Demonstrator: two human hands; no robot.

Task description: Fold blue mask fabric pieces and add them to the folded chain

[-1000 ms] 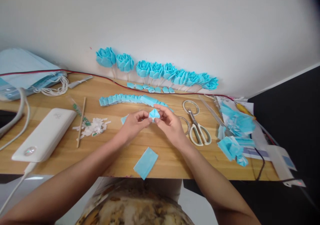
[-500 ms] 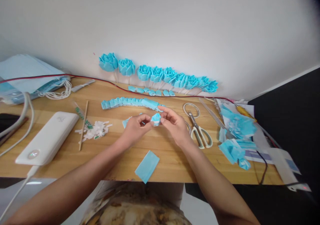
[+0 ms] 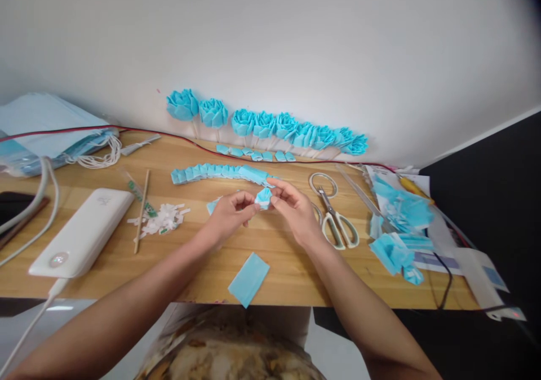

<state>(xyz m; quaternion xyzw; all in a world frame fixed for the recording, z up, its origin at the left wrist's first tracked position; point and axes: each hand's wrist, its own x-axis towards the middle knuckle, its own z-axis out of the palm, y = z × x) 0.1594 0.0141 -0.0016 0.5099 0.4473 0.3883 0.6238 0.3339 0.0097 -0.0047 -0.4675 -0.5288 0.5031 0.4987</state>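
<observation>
Pinched between left hand (image 3: 228, 213) and right hand (image 3: 296, 210): small folded light-blue piece (image 3: 264, 197), pale underside.

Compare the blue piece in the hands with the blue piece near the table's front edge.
The held piece is folded and bunched; the lying piece is a flat rectangle. The held piece is pinched between left hand and right hand; the lying piece rests untouched on the table. Both are light blue.

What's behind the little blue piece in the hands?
A curved row of folded blue pieces lies behind the blue piece pinched by the left hand and right hand; farther back, blue flowers lean on the wall. The row's right end is hidden by the fingers.
</observation>
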